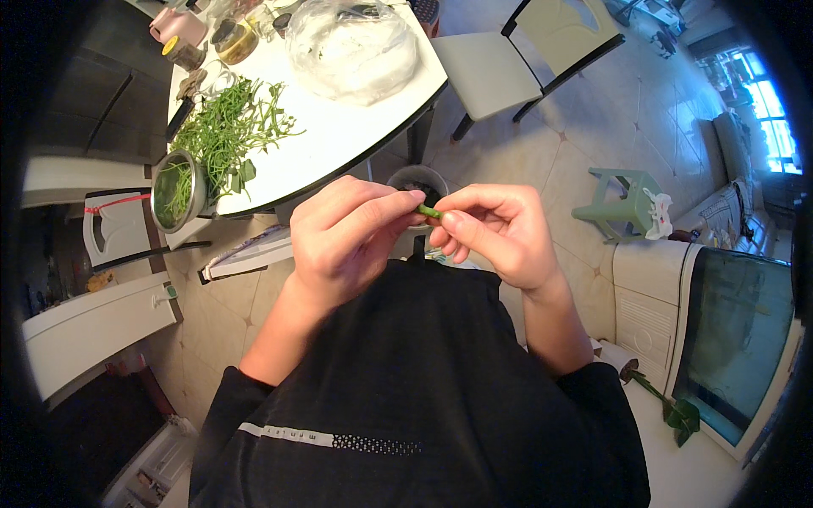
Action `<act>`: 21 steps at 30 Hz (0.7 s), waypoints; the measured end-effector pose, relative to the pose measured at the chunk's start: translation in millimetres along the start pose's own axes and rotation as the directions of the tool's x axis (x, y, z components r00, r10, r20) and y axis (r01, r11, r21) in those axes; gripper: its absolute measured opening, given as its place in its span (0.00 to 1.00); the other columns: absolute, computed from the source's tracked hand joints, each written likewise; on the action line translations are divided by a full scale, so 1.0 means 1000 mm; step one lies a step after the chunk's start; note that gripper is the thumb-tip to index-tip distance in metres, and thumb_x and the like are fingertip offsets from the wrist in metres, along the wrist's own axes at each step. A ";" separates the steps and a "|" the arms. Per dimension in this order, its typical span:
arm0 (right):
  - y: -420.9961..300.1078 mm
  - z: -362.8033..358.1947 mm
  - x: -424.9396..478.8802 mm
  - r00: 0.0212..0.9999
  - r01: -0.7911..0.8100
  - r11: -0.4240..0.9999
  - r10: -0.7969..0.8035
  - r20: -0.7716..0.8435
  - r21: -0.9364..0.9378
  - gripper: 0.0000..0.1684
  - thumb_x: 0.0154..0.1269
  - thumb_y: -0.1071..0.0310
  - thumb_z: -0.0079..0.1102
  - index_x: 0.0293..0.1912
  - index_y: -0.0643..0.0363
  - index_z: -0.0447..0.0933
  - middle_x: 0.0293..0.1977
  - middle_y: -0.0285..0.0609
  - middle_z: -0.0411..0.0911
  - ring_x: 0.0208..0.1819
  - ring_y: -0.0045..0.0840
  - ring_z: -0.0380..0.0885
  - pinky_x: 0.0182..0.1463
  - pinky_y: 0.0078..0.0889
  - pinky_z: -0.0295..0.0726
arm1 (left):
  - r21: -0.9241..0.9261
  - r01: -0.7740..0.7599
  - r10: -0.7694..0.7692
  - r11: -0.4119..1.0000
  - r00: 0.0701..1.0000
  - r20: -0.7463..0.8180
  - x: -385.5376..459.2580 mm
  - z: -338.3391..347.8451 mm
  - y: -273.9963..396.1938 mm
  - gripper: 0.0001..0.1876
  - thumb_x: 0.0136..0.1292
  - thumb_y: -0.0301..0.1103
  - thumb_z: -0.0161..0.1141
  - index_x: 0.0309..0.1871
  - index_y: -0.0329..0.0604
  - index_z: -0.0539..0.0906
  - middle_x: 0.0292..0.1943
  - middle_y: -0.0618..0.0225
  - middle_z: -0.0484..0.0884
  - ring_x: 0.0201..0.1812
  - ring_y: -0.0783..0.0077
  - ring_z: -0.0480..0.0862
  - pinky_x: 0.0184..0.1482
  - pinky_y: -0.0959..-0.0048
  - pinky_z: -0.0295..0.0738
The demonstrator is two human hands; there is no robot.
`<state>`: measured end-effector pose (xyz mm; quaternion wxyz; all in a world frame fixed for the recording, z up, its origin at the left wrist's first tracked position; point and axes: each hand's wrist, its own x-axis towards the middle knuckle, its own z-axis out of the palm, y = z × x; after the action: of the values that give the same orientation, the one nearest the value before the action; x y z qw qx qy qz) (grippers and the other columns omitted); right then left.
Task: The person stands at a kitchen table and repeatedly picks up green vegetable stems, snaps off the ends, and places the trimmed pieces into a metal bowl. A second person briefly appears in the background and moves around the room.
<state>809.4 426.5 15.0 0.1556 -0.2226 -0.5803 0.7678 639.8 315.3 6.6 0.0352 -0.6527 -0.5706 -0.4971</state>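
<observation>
A short green plant stem (430, 211) spans the gap between my two hands. My left hand (352, 232) pinches one end between thumb and fingers. The other end is between the thumb and forefinger of my right hand (498, 232). Below and partly behind the hands stands a round bin (435, 176) with dark matter inside. On the white table, up and to the left, lies a heap of leafy green stems (222, 130). A metal bowl (198, 190) at the table's edge holds more green stems.
The white table (305, 159) also carries a large clear plastic bag (356, 57), jars (234, 43) and a pink jug (178, 26). A chair (489, 70) stands beyond it. To the right are a green stool (625, 203) and a fish tank (737, 336).
</observation>
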 end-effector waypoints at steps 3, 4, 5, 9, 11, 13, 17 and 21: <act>0.001 -0.002 0.003 0.998 -0.016 0.998 0.012 0.061 0.064 0.10 0.68 0.73 0.55 0.42 0.71 0.79 0.29 0.46 0.82 0.27 0.19 0.80 0.30 0.19 0.80 | 0.057 -0.025 0.027 0.998 0.999 -0.036 0.002 -0.001 0.005 0.17 0.40 0.20 0.72 0.39 0.38 0.86 0.27 0.66 0.82 0.26 0.70 0.81 0.26 0.75 0.75; 0.001 -0.004 0.004 0.996 -0.026 0.995 0.018 0.085 0.094 0.10 0.68 0.72 0.55 0.42 0.71 0.79 0.29 0.46 0.82 0.27 0.19 0.80 0.30 0.20 0.80 | 0.067 -0.045 0.047 0.997 0.998 -0.032 0.001 -0.001 0.003 0.18 0.40 0.20 0.72 0.39 0.38 0.86 0.27 0.66 0.82 0.26 0.70 0.81 0.26 0.75 0.74; 0.001 -0.005 0.004 0.994 -0.038 0.992 0.024 0.110 0.124 0.11 0.68 0.72 0.54 0.42 0.71 0.79 0.29 0.46 0.81 0.27 0.20 0.80 0.30 0.20 0.80 | 0.076 -0.065 0.068 0.995 0.997 -0.027 0.001 -0.001 0.001 0.18 0.39 0.20 0.72 0.39 0.38 0.86 0.27 0.67 0.82 0.26 0.71 0.80 0.26 0.76 0.74; 0.000 -0.003 0.006 0.982 -0.121 0.978 0.094 0.163 0.171 0.11 0.68 0.70 0.55 0.41 0.71 0.79 0.26 0.43 0.80 0.25 0.18 0.78 0.26 0.19 0.78 | 0.117 -0.180 0.186 0.977 0.981 -0.046 0.005 0.004 -0.009 0.16 0.40 0.23 0.71 0.37 0.40 0.85 0.27 0.68 0.81 0.24 0.71 0.79 0.25 0.75 0.73; 0.005 -0.006 0.008 0.969 -0.187 0.948 0.135 0.208 0.258 0.11 0.68 0.70 0.56 0.41 0.71 0.79 0.25 0.42 0.79 0.23 0.18 0.76 0.25 0.18 0.76 | 0.143 -0.196 0.194 0.970 0.981 0.023 0.005 0.004 -0.010 0.15 0.41 0.24 0.69 0.37 0.40 0.84 0.27 0.69 0.80 0.24 0.70 0.77 0.25 0.74 0.72; 0.013 -0.011 0.011 0.950 -0.265 0.896 0.179 0.255 0.356 0.11 0.67 0.69 0.57 0.40 0.71 0.79 0.24 0.41 0.78 0.22 0.17 0.75 0.24 0.18 0.74 | 0.172 -0.212 0.196 0.962 0.975 0.104 0.004 0.003 -0.010 0.13 0.43 0.24 0.68 0.36 0.40 0.83 0.27 0.69 0.78 0.24 0.70 0.76 0.25 0.72 0.71; 0.018 -0.011 0.011 0.970 -0.219 0.959 0.194 0.149 0.181 0.07 0.64 0.71 0.62 0.35 0.67 0.82 0.25 0.37 0.79 0.21 0.16 0.74 0.24 0.18 0.72 | 0.116 -0.120 0.083 0.986 0.955 0.284 0.002 -0.001 -0.012 0.10 0.48 0.21 0.64 0.35 0.39 0.81 0.27 0.67 0.75 0.25 0.66 0.74 0.26 0.70 0.70; 0.022 -0.001 0.008 0.987 0.156 0.946 -0.158 0.013 -0.286 0.03 0.59 0.75 0.65 0.33 0.66 0.82 0.24 0.38 0.79 0.21 0.18 0.74 0.24 0.22 0.71 | -0.139 0.352 -0.255 0.926 0.852 0.457 -0.003 -0.003 -0.009 0.04 0.58 0.22 0.59 0.35 0.38 0.82 0.26 0.66 0.76 0.26 0.68 0.74 0.28 0.72 0.70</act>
<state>803.4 425.4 -7.8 0.1853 -0.1995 -0.7002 0.6600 631.7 314.6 1.3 -0.2427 -0.6471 -0.6025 -0.3991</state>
